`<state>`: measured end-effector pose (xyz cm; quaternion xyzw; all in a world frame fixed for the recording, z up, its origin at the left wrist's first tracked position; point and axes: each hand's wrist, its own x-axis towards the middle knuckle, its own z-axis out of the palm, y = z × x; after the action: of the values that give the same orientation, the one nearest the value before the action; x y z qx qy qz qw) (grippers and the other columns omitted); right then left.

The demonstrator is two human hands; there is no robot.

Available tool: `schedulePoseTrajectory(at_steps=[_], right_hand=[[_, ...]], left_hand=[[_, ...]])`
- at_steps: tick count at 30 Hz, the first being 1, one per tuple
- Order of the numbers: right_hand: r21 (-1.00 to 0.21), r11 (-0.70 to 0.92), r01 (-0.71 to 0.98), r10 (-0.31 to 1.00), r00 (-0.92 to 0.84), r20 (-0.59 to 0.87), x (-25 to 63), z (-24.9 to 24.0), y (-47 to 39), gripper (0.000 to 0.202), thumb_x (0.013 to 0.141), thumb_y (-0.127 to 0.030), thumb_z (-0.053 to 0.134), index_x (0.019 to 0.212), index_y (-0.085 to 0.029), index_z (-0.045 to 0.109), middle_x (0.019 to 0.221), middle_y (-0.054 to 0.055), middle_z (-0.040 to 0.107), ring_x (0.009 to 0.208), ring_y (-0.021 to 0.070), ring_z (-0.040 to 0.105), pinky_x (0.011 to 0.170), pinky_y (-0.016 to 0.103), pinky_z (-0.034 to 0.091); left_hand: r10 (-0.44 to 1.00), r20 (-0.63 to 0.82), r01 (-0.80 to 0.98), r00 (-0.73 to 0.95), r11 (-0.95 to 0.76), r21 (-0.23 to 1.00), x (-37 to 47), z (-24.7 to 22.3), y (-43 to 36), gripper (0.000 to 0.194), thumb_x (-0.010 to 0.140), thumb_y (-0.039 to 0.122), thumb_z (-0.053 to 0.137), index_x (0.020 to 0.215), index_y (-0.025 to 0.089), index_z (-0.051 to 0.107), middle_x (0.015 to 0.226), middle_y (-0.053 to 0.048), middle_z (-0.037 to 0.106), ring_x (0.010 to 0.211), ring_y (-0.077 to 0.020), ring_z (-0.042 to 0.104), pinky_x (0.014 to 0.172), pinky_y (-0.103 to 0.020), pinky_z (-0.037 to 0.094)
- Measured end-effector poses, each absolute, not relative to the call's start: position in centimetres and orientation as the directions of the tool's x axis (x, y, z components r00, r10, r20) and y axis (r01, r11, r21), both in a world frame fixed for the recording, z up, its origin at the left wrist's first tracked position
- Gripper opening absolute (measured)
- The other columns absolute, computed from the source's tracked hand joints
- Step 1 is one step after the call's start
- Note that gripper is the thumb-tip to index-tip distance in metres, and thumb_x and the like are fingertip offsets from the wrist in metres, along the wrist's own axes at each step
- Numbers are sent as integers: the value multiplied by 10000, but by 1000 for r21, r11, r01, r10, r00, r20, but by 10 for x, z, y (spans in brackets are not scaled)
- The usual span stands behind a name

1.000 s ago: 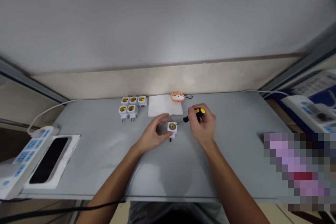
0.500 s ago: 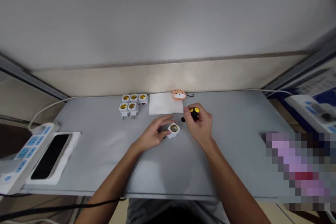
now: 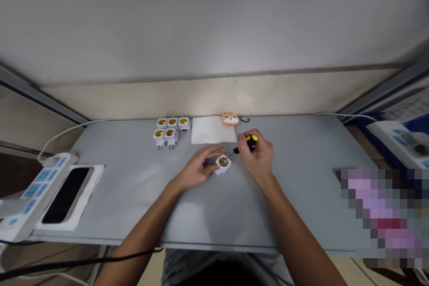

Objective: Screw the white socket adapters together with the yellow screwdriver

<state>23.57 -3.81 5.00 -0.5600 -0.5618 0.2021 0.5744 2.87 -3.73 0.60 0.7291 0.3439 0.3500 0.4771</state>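
A white plug-in lamp socket (image 3: 225, 168) with a brass-coloured threaded ring lies on the grey table in front of me. My left hand (image 3: 198, 167) steadies it from the left, thumb at its near side and fingers curved behind it. In my right hand (image 3: 257, 154) is a screwdriver (image 3: 249, 141) with a black and yellow handle. Its thin shaft slants down to the left, and the tip is inside the socket's opening. What the tip touches there is too small to make out.
Several similar lamp sockets (image 3: 171, 135) stand in two rows at the back left. Beside them lie a white tissue (image 3: 209, 132) and an orange animal-faced case (image 3: 230, 119). A phone (image 3: 67, 196) and a power strip (image 3: 40, 187) occupy the left end; another power strip (image 3: 397, 136) is right.
The view has shifted slightly. The screwdriver's tip stays in the socket, and its handle is turned and tilted a little differently in my right hand. My left hand keeps its hold.
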Motion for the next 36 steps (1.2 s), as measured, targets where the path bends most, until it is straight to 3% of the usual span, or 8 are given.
schedulePoseTrajectory(at_steps=[17, 33, 36], right_hand=[[-801, 352, 485, 822, 249, 512, 227, 52, -44, 236, 905, -393, 627, 733, -242, 565, 552, -42, 563, 478, 112, 482, 525, 259, 406], [-553, 560, 617, 642, 98, 760, 226, 52, -44, 181, 906, -229, 612, 730, -226, 573, 532, -68, 527, 445, 84, 419, 483, 235, 360], [-558, 586, 587, 658, 57, 751, 227, 53, -43, 171, 914, -221, 607, 748, -222, 568, 558, -65, 550, 466, 82, 440, 491, 230, 355]], left_hand=[[830, 191, 216, 525, -347, 913, 29, 7, -35, 490, 982, 231, 678, 1458, 288, 578, 1434, -118, 658, 1347, -287, 624, 1183, -506, 479], [800, 266, 267, 539, -461, 846, 29, 3, -31, 392, 982, 247, 680, 1374, 251, 652, 1379, -110, 686, 1273, -276, 643, 1132, -461, 495], [803, 261, 294, 536, -468, 834, 28, 0, -31, 383, 977, 238, 687, 1359, 241, 654, 1376, -110, 687, 1268, -271, 638, 1114, -436, 497]])
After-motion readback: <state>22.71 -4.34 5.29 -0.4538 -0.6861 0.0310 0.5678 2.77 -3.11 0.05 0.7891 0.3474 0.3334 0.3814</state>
